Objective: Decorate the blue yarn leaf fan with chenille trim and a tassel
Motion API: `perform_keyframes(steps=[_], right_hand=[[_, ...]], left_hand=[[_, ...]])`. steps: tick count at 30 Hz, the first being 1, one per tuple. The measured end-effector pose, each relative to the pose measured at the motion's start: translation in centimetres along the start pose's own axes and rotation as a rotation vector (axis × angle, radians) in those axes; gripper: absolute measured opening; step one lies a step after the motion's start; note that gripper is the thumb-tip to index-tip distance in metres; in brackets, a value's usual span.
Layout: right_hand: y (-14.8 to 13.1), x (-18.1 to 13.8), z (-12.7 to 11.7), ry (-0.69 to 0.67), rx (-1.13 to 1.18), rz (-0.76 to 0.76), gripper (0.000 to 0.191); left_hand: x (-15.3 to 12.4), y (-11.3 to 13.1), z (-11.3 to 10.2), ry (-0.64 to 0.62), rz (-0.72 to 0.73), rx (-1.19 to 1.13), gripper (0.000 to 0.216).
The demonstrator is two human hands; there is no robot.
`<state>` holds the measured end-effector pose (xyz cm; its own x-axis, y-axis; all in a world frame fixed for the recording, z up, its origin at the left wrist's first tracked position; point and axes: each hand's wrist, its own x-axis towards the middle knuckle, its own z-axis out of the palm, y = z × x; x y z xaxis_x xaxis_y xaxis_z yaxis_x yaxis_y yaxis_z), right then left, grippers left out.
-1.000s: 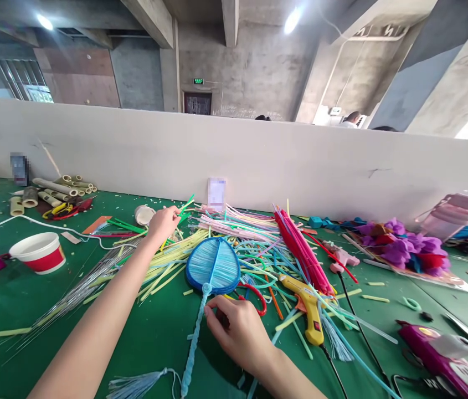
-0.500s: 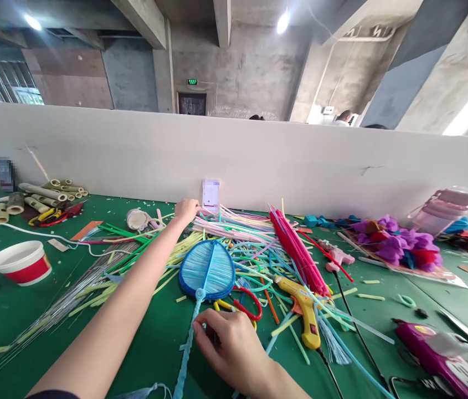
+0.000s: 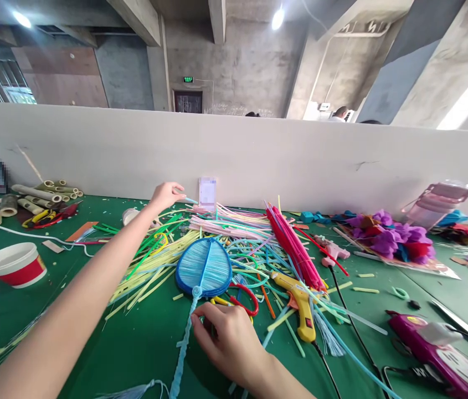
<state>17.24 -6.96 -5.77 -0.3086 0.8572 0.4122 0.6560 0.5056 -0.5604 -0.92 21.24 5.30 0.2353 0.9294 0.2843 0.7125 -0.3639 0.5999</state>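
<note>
A blue woven fan (image 3: 204, 266) with a braided blue handle (image 3: 183, 343) lies on the green table (image 3: 146, 338). My right hand (image 3: 227, 341) rests just below the fan, its fingers curled and pinching the top of the handle. My left hand (image 3: 166, 195) is stretched far out over the heap of coloured strips (image 3: 217, 233), lifted above them, and pinches the end of a thin light-blue strip (image 3: 188, 199) near the white partition (image 3: 258, 160).
A yellow glue gun (image 3: 299, 310) lies right of the fan beside a bundle of red strips (image 3: 292, 246). A red-and-white cup (image 3: 13, 265) and bamboo pieces (image 3: 42, 191) are at the left. Purple felt flowers (image 3: 391, 238), a pink bottle (image 3: 439, 202) and a magenta tool (image 3: 437, 354) are at the right.
My left hand has moved right and up from the yellow-green strips to near the partition, lifting a light-blue strip. My right hand has stayed at the fan's handle.
</note>
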Motion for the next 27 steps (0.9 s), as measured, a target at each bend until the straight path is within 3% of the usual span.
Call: perform_keyframes(steps=[3, 5, 9, 11, 15, 18, 21, 27], right_hand=[[0.0, 0.5, -0.2, 0.102, 0.153, 0.114, 0.02], [0.2, 0.9, -0.3, 0.192, 0.27, 0.21, 0.023], [1.1, 1.6, -1.0, 0.352, 0.422, 0.371, 0.042], [1.6, 1.7, -1.4, 0.376, 0.418, 0.394, 0.039], [2.4, 1.8, -1.5, 0.338, 0.316, 0.351, 0.023], [2.7, 2.0, -1.1, 0.326, 0.224, 0.351, 0.017], [2.9, 2.1, -0.8, 0.329, 0.186, 0.353, 0.017], [3.1, 1.9, -0.6, 0.315, 0.137, 0.361, 0.017]], left_hand=[[-4.0, 1.7, -2.2, -0.005, 0.096, -0.147, 0.043], [-7.8, 3.0, -1.9, -0.048, 0.143, -0.228, 0.045], [-15.3, 4.6, 1.7, -0.186, 0.197, -0.41, 0.035], [-17.7, 4.4, 3.8, -0.187, 0.214, -0.433, 0.027], [-19.3, 2.9, 6.3, -0.049, 0.366, -0.215, 0.021], [-19.4, 2.0, 6.8, -0.011, 0.461, -0.104, 0.016], [-19.7, 1.8, 7.0, 0.034, 0.581, 0.108, 0.024], [-20.2, 1.8, 7.6, 0.093, 0.583, 0.179, 0.021]])
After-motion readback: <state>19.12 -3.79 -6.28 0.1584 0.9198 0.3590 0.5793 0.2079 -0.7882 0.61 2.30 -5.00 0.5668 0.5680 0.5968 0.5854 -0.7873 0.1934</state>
